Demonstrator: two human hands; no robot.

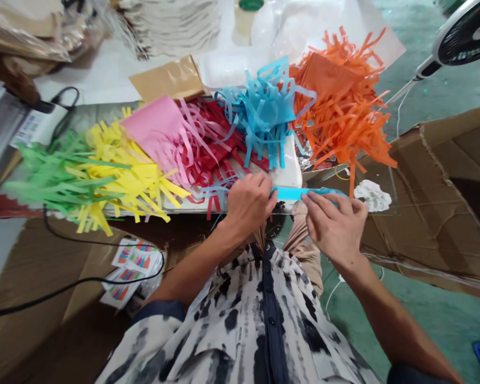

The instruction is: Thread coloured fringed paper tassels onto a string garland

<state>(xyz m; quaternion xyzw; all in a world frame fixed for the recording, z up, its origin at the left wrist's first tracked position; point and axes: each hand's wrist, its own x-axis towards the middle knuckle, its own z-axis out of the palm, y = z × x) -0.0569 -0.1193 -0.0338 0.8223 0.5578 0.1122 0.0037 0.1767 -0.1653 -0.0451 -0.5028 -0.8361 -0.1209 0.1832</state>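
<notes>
A light blue strip of fringed tissue paper (290, 193) stretches level between my two hands at the table's front edge. My left hand (248, 204) is closed around its left part, and thin blue fringe ends stick out beyond that hand. The fingers of my right hand (338, 223) are bent over the other end, thumb side toward the middle, with a bit of blue showing past the fingertips. Just behind my hands lie fringed papers in red (212, 141), blue (269, 109) and pink (160, 130).
Yellow (124, 170) and green (64, 176) fringed papers lie to the left, orange (340, 101) to the right. White crumpled material (372, 196) sits beside my right hand. A fan (470, 32), cardboard boxes (444, 197) and a black cable (76, 285) are around the table.
</notes>
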